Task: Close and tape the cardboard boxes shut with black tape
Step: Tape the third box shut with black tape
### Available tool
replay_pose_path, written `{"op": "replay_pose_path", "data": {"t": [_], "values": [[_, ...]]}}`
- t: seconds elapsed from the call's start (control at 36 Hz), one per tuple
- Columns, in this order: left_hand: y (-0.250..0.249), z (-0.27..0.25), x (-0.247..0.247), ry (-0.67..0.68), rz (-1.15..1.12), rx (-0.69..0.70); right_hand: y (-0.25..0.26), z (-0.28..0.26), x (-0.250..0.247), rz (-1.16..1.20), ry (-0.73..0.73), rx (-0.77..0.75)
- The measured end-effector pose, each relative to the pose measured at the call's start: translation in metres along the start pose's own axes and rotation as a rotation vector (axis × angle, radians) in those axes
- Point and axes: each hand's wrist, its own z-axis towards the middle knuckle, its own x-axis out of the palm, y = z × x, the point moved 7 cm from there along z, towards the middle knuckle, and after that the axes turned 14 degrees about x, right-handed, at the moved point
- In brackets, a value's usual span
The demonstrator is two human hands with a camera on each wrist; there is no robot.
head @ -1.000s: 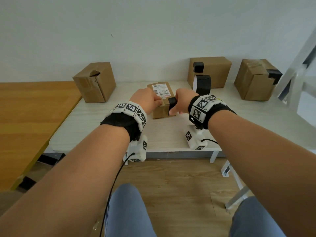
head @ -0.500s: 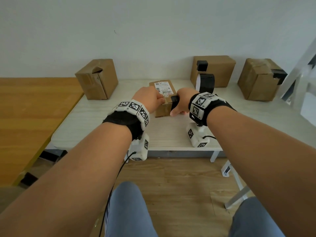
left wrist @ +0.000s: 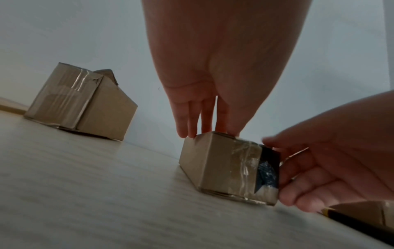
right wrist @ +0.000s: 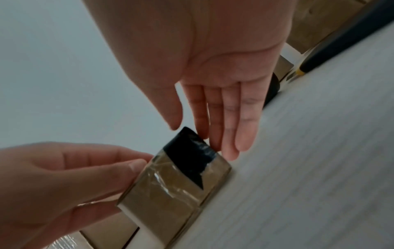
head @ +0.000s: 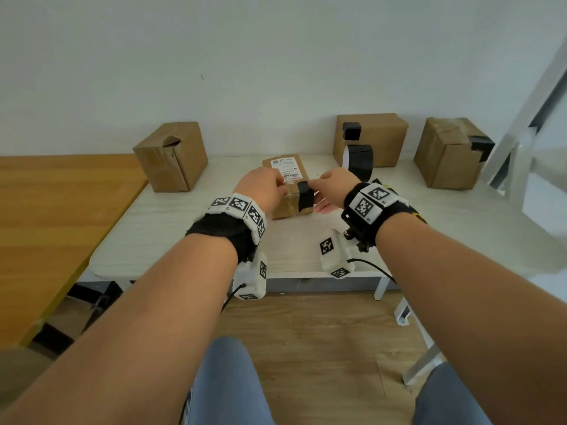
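A small cardboard box (head: 283, 207) with a white label lies in the middle of the white table (head: 184, 240). A strip of black tape (head: 305, 197) is stuck over its near right corner, from the top down the front face. My left hand (head: 262, 191) rests on the box's top left, fingertips pressing its edge (left wrist: 204, 128). My right hand (head: 333, 188) is at the box's right end, with straight fingers (right wrist: 215, 134) touching the tape (right wrist: 192, 156) and thumb above it. The black tape roll (head: 359, 161) stands just behind my right hand.
A cardboard box (head: 171, 156) with a torn flap sits at the back left. Two boxes (head: 372, 138) (head: 449, 151) bearing black tape patches stand at the back right. A wooden table (head: 46, 225) adjoins on the left. A white frame (head: 521, 133) leans at the right.
My right hand has slid off the black strip toward the box's right end, so the strip now shows on the corner. My left hand stays on the box.
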Motion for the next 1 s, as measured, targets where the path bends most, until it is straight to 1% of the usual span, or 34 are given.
{"op": "replay_pose_path", "data": {"t": [0.08, 0.19, 0.28, 0.36, 0.44, 0.47, 0.53, 0.61, 0.69, 0.89, 1.0], "values": [[0.000, -0.001, 0.001, -0.014, -0.026, 0.012, 0.000, 0.003, 0.002, -0.015, -0.074, -0.038], [0.002, -0.001, 0.002, -0.040, -0.045, 0.005, -0.001, 0.004, 0.002, -0.019, -0.097, -0.047], [0.002, -0.003, 0.000, -0.049, -0.068, -0.047, -0.001, 0.003, 0.000, -0.048, -0.109, -0.049], [0.003, -0.003, -0.004, -0.058, -0.072, -0.088, -0.003, 0.002, -0.001, -0.039, -0.099, -0.021], [0.014, -0.004, -0.003, -0.040, -0.083, -0.202, -0.006, 0.002, -0.001, -0.019, -0.058, -0.005], [0.016, -0.003, -0.001, -0.031, -0.097, -0.221, -0.006, 0.002, -0.002, -0.010, -0.045, -0.004], [0.017, 0.000, 0.002, -0.013, -0.154, -0.224, -0.005, 0.002, -0.003, 0.003, -0.038, -0.013], [0.017, 0.005, 0.003, -0.002, -0.220, -0.224, -0.001, 0.006, -0.006, 0.061, -0.077, -0.055], [0.018, 0.012, 0.001, -0.019, -0.262, -0.215, 0.003, 0.011, -0.011, 0.118, -0.115, -0.070], [0.022, 0.044, 0.004, -0.052, -0.326, -0.135, 0.020, 0.036, -0.022, 0.015, -0.166, -0.085], [0.031, 0.063, 0.016, -0.070, -0.383, -0.171, 0.025, 0.055, -0.023, -0.036, -0.169, -0.062]]}}
